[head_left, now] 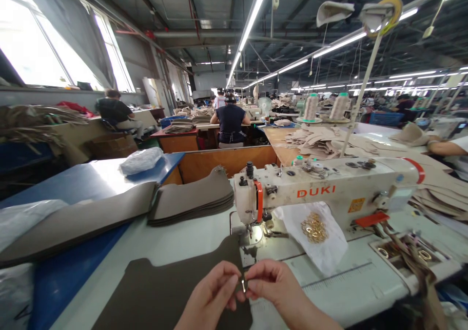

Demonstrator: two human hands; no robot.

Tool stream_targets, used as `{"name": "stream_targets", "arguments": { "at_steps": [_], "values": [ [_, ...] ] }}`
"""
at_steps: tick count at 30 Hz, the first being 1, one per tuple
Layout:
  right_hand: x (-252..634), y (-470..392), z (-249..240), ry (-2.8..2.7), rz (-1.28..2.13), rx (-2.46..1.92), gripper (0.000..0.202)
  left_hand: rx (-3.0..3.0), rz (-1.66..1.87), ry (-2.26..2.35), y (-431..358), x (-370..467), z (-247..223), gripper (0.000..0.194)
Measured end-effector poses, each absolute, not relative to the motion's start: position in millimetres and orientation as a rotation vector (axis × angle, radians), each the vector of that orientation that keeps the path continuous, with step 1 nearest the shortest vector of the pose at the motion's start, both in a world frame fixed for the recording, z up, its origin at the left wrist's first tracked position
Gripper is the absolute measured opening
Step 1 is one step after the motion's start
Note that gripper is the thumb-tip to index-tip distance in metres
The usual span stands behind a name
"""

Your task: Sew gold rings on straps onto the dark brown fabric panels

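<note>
My left hand (218, 287) and my right hand (269, 283) meet low in the middle, fingertips pinched together. Between them is a small shiny metal piece (243, 285), perhaps a ring; the fingers partly hide its shape. Under my left hand a dark grey-brown cut panel (171, 283) lies flat, its far corner close to the needle area of the white sewing machine (288, 186). On the machine bed, beyond my right hand, a white plastic bag (338, 244) lies spread with a heap of gold metal rings (314, 227) on it.
Stacked dark panels (193, 198) lie left of the machine head. A recessed tray (405, 259) at the right holds gold rings and fabric strips (411, 259). Behind are a blue table (109, 179), beige cut pieces (321, 142) and thread cones (310, 108). Several people sit at other stations.
</note>
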State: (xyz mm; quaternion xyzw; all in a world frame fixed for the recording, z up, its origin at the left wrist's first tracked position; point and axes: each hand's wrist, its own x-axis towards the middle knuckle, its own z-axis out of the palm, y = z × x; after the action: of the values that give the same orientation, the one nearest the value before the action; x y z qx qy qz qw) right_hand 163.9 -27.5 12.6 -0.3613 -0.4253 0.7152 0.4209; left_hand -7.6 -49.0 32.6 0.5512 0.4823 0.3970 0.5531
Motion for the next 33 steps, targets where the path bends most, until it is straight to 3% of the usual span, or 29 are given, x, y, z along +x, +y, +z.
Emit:
{"name": "stream_targets", "arguments": {
  "at_steps": [4, 9, 17, 21, 24, 30, 33],
  "values": [
    [161, -29, 13, -1.020, 1.744, -0.954, 0.041, 0.994, 0.962, 1.080, -44, -10, 13, 0.052],
    [153, -29, 6, -1.039, 1.693, -0.933, 0.043, 0.871, 0.919, 1.040, -33, -8, -13, 0.055],
    [154, -35, 9, -1.139, 1.766, -0.908, 0.034, 0.959, 0.776, 1.043, -33, -8, 5, 0.025],
    [153, -43, 16, -1.324, 1.647, -0.956, 0.027, 1.147, 0.754, 1.125, -38, -7, 23, 0.010],
    [153, -46, 19, -1.443, 1.551, -1.002, 0.027, 1.313, 0.729, 1.208, -43, -8, 32, 0.008],
    [160, -44, 13, -1.427, 1.509, -0.905, 0.005, 1.423, 0.710, 1.250, -47, -10, 29, 0.006],
    [160, -44, 12, -1.294, 1.482, -0.825, 0.007, 1.412, 0.809, 1.212, -48, -9, 31, 0.006]
  ]
}}
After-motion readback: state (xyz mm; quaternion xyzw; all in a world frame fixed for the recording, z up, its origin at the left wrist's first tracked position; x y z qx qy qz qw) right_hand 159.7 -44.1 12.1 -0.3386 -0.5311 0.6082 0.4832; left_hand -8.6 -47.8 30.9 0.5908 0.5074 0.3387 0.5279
